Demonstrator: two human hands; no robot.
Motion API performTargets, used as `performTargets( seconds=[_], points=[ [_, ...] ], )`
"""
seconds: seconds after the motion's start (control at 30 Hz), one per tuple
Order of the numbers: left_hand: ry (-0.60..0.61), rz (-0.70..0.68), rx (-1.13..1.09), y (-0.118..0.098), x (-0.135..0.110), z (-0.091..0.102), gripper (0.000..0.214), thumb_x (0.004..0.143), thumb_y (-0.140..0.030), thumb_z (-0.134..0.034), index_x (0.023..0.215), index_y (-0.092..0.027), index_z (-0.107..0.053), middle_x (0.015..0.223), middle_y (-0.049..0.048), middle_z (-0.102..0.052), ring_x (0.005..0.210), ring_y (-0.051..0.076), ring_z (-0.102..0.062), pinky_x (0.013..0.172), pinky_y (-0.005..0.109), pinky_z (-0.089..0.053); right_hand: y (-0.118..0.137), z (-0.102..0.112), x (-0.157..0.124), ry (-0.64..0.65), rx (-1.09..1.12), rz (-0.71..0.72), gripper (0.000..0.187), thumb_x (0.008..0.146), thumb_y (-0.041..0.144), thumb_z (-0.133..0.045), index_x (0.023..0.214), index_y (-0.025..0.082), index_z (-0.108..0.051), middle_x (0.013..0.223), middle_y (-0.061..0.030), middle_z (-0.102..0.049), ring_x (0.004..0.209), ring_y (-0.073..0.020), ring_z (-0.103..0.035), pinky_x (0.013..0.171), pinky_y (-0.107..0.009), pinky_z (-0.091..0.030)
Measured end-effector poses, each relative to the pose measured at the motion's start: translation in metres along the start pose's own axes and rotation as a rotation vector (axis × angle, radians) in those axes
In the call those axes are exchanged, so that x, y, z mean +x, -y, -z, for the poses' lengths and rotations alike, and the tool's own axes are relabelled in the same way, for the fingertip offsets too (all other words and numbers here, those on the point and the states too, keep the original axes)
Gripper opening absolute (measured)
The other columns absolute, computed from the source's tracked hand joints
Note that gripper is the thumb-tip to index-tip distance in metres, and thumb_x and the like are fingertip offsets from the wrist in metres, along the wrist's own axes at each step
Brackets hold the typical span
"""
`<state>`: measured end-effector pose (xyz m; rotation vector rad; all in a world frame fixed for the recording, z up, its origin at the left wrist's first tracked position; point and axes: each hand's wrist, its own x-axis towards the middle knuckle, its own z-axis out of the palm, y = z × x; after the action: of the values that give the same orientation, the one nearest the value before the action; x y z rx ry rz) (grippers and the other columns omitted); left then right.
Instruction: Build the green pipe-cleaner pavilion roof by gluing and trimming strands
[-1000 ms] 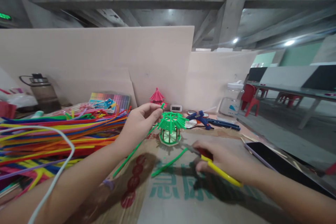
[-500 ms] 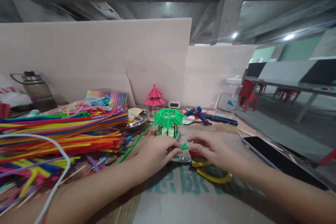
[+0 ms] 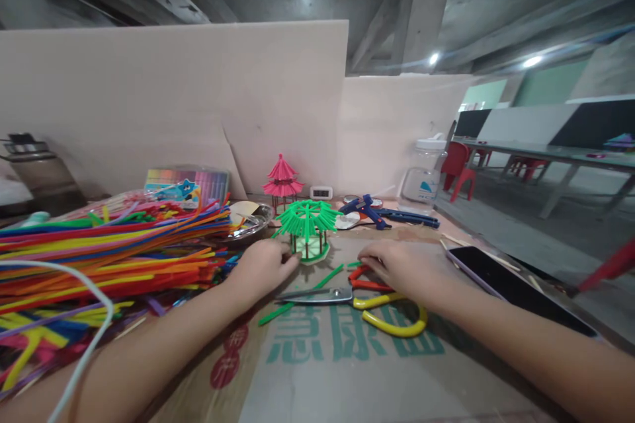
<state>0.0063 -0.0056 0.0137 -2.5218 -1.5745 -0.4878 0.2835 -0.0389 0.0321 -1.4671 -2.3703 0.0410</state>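
A model pavilion with a green pipe-cleaner roof (image 3: 307,215) stands upright on a pale green base. My left hand (image 3: 265,268) is at the left edge of that base, thumb and fingers closed on it; the fingertips are partly hidden. My right hand (image 3: 399,268) hovers over the scissors' handles, fingers loosely curved and apart. Just left of its fingertips is a short green pipe-cleaner piece (image 3: 354,265). The scissors (image 3: 389,301), with red and yellow handles, lie with blades pointing left. A longer green pipe cleaner (image 3: 275,313) runs beneath the blades.
Bundles of coloured pipe cleaners (image 3: 124,244) cover the left side, with a white cable (image 3: 94,284) in front. Behind stand a pink pavilion model (image 3: 282,178), a small clock (image 3: 321,192), a blue glue gun (image 3: 366,210) and a clear bottle (image 3: 424,172). A phone (image 3: 516,287) lies right.
My hands have moved apart from over the scissors. The left has gone to the green pavilion's base, and the small green piece between them now lies near the right hand.
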Motion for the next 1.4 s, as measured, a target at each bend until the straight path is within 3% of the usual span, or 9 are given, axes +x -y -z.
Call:
performTargets(
  seconds=[0.13, 0.3, 0.53, 0.77, 0.87, 0.97, 1.07, 1.17, 1.4],
  points=[
    [-0.068, 0.077, -0.09, 0.021, 0.006, -0.008, 0.035, 0.088, -0.048, -0.051, 0.072, -0.019, -0.063, 0.069, 0.0062, -0.067, 0.064, 0.022, -0.061, 0.059, 0.03, -0.036, -0.032, -0.009, 0.012, -0.046, -0.02, -0.01, 0.026, 0.094, 0.026, -0.049, 0.087, 0.02, -0.074, 0.088, -0.0093, -0.075, 0.081, -0.024, -0.066, 0.068, -0.031, -0.042],
    [-0.143, 0.063, -0.22, 0.019, 0.008, -0.012, 0.034, 0.083, -0.051, -0.059, 0.091, -0.018, -0.061, 0.085, 0.0065, -0.067, 0.078, 0.024, -0.062, 0.067, 0.031, -0.043, -0.054, -0.005, 0.016, -0.122, 0.075, -0.125, 0.024, 0.093, 0.029, -0.051, 0.094, 0.019, -0.073, 0.093, -0.0086, -0.075, 0.08, -0.0231, -0.066, 0.069, -0.031, -0.045],
    [-0.139, 0.025, -0.25, 0.017, 0.008, -0.019, 0.03, 0.089, -0.047, -0.056, 0.092, -0.017, -0.06, 0.09, 0.0074, -0.064, 0.086, 0.026, -0.061, 0.075, 0.034, -0.044, -0.038, -0.018, 0.022, 0.05, 0.093, 0.239, 0.034, 0.092, 0.013, -0.049, 0.116, 0.022, -0.072, 0.108, -0.0092, -0.071, 0.1, -0.0213, -0.065, 0.084, -0.031, -0.048],
    [-0.157, -0.007, -0.237, 0.018, 0.01, -0.02, 0.026, 0.089, -0.039, -0.056, 0.101, -0.016, -0.061, 0.098, 0.01, -0.063, 0.094, 0.027, -0.059, 0.085, 0.038, -0.047, -0.026, -0.031, 0.044, 0.112, 0.108, 0.303, 0.015, 0.09, 0.019, -0.059, 0.092, 0.018, -0.073, 0.093, -0.0072, -0.071, 0.09, -0.0196, -0.063, 0.078, -0.027, -0.045],
    [-0.18, -0.065, -0.246, 0.018, 0.011, -0.022, 0.023, 0.09, -0.038, -0.055, 0.09, -0.017, -0.065, 0.102, 0.0106, -0.06, 0.103, 0.027, -0.057, 0.093, 0.039, -0.046, -0.037, -0.031, 0.045, 0.033, 0.128, 0.18, 0.018, 0.092, 0.03, -0.059, 0.084, 0.019, -0.071, 0.083, -0.0056, -0.071, 0.079, -0.0187, -0.062, 0.07, -0.027, -0.043],
    [-0.206, -0.068, -0.284, 0.02, 0.012, -0.024, 0.025, 0.089, -0.04, -0.056, 0.083, -0.017, -0.065, 0.107, 0.011, -0.057, 0.108, 0.027, -0.055, 0.098, 0.04, -0.045, -0.061, -0.03, 0.049, -0.174, 0.152, -0.119, 0.029, 0.092, 0.042, -0.057, 0.081, 0.017, -0.067, 0.076, -0.0059, -0.069, 0.07, -0.0195, -0.06, 0.065, -0.029, -0.041],
    [-0.22, 0.017, -0.377, 0.022, 0.013, -0.026, 0.027, 0.086, -0.042, -0.059, 0.093, -0.017, -0.06, 0.108, 0.0106, -0.057, 0.106, 0.027, -0.057, 0.095, 0.041, -0.047, -0.089, -0.032, 0.061, -0.3, 0.15, -0.247, 0.035, 0.089, 0.038, -0.06, 0.107, 0.009, -0.063, 0.101, -0.0176, -0.069, 0.09, -0.0261, -0.063, 0.076, -0.034, -0.045],
    [-0.193, 0.125, -0.523, 0.022, 0.013, -0.026, 0.036, 0.083, -0.046, -0.063, 0.101, -0.017, -0.052, 0.098, 0.0071, -0.062, 0.093, 0.025, -0.063, 0.083, 0.037, -0.051, -0.106, -0.038, 0.077, -0.294, 0.198, -0.277, 0.052, 0.084, 0.034, -0.067, 0.127, 0.007, -0.055, 0.122, -0.0211, -0.064, 0.103, -0.0264, -0.063, 0.084, -0.033, -0.047],
    [-0.128, 0.09, -0.593, 0.021, 0.014, -0.026, 0.037, 0.082, -0.041, -0.064, 0.108, -0.016, -0.055, 0.105, 0.0083, -0.068, 0.098, 0.025, -0.065, 0.088, 0.037, -0.051, -0.1, -0.049, 0.1, -0.206, 0.28, -0.379, 0.034, 0.074, 0.035, -0.076, 0.097, 0.011, -0.071, 0.09, -0.0136, -0.075, 0.085, -0.0277, -0.068, 0.076, -0.034, -0.049]
  ],
)
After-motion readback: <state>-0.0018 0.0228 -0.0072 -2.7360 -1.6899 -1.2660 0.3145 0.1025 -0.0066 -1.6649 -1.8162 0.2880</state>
